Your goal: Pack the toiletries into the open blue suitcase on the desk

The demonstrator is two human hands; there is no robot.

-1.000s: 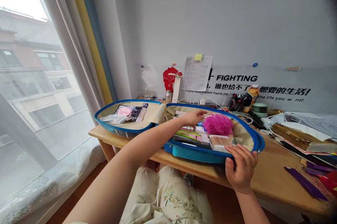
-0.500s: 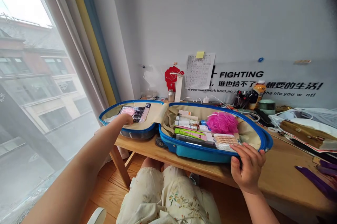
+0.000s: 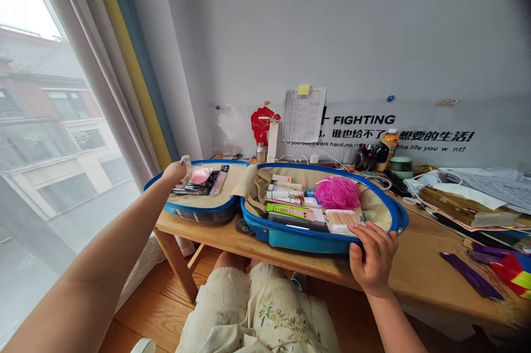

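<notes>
A small blue suitcase (image 3: 290, 238) lies open on a wooden desk (image 3: 418, 273). My right hand (image 3: 371, 256) grips the near rim of its right half, fingers curled over the edge. That half holds a pink bath pouf (image 3: 337, 192), a box of cotton swabs (image 3: 340, 219), a green box (image 3: 290, 209) and several tubes. My left hand (image 3: 176, 171) reaches over the left half (image 3: 194, 210) and pinches a clear plastic packet (image 3: 185, 166), lifted off the lining. Beside it lie a pink round item (image 3: 201, 176) and a black packet (image 3: 211, 182).
A window and curtains stand at the left. On the desk's right lie papers, cables, a purple strip (image 3: 470, 275) and colourful items. An orange drink bottle (image 3: 388, 145), a green jar (image 3: 400, 166), pens and a small metal bottle (image 3: 260, 152) stand along the wall.
My left hand moved from the right half of the suitcase to the left half, then picked up the clear packet and raised it. My right hand stayed on the rim.
</notes>
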